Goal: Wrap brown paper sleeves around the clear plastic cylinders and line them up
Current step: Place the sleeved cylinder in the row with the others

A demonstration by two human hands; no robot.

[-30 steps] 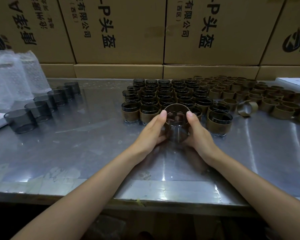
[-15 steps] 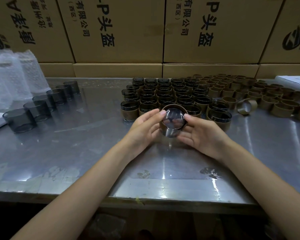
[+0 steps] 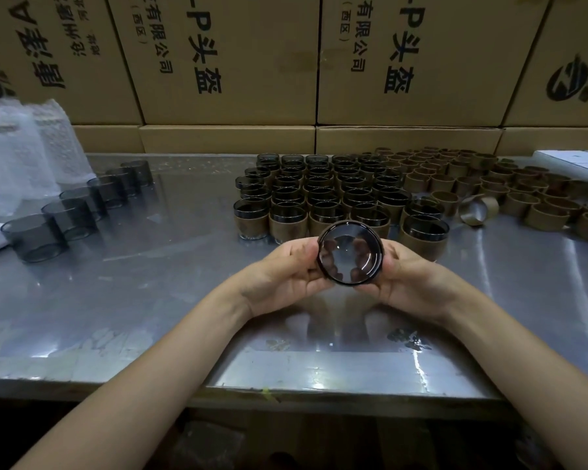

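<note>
Steel table (image 3: 150, 300) carries cylinders (image 3: 319, 195) (sleeved), sleeves (image 3: 523, 191).

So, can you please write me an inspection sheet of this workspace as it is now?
Surface: shiny metal table, scuffed near the front edge.
Job's things: one cup held up, its end facing the camera; block of sleeved cups in rows; row of bare cups at left; empty paper sleeves at right, one sleeve on its side.
Clutter: bubble-wrap bags at far left; white sheets at far right.
Grippers: left hand and right hand both grip the held cup.
Cables: nothing seen.
Surroundings: stacked cardboard boxes behind the table.
</note>
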